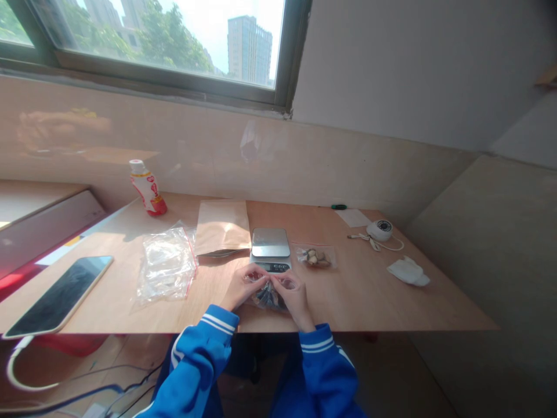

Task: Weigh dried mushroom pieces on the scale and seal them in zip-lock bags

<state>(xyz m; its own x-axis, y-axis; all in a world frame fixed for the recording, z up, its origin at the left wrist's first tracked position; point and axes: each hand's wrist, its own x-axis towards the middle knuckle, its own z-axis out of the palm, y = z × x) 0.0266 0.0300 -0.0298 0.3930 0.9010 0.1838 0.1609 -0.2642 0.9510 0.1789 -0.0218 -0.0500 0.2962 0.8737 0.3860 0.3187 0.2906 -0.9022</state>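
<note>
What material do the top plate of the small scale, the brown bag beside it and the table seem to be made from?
The scale's top plate looks like brushed stainless steel: grey, with a soft sheen. The brown bag seems to be kraft paper, matte with soft creases; any inner lining is hidden. The table looks like light plywood or veneer, with a pale, faint grain and low gloss.

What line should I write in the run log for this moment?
left hand: pinches top of plastic bag | right hand: pinches same bag | behind hands: digital scale
</note>
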